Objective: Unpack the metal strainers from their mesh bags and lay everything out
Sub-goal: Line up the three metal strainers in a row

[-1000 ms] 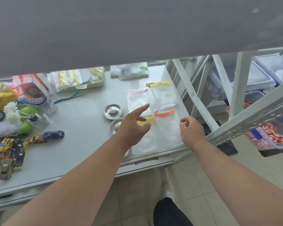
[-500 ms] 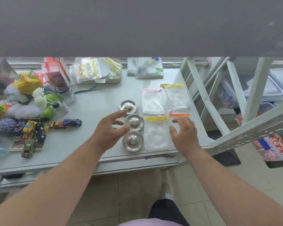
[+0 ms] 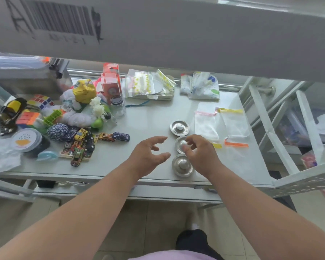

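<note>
Strainers [image 3: 182, 165] in column; middle half-hidden by right hand [image 3: 201, 153]; left hand [image 3: 148, 153] open.

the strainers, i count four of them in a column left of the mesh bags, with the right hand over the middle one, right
Not quite: the head view shows three metal strainers, not four: far, middle, near. They do stand in a column left of the mesh bags, with the right hand over the middle one.

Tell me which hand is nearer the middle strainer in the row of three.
Right. The right hand has its fingertips over the middle strainer, apparently touching its knob. The left hand hovers open just to the strainer's left, clear of it.
</note>
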Motion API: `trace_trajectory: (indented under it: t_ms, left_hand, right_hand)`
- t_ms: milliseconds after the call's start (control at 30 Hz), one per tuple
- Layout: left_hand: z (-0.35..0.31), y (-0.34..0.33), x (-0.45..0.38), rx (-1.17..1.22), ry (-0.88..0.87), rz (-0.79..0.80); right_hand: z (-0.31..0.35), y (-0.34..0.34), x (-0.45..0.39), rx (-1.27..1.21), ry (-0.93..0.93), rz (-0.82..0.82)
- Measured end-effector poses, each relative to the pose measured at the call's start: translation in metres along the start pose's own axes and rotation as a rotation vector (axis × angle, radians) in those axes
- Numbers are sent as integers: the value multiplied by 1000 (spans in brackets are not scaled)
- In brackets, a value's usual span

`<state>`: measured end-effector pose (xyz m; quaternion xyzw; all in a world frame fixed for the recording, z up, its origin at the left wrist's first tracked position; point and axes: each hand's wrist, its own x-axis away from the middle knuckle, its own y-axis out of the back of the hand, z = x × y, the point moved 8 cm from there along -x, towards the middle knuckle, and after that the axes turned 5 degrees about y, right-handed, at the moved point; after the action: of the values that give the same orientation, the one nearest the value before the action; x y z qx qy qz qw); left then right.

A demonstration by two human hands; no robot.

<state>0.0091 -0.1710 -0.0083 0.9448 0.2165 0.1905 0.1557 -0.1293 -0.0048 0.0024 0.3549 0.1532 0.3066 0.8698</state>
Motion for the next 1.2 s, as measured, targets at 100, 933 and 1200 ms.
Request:
trace_trajectory:
  t_ms: [100, 933, 1200]
  left_hand:
    - [2, -15, -15, -4, 66, -28]
    - [-13, -24, -122, -117, 234, 83]
    - [20, -34, -85, 99, 293, 27]
  right_hand:
    - [-14, 0, -28, 73, 7, 18]
    - [-6, -40, -105, 308, 57, 262]
    - [-37, -9, -45, 193, -108, 45]
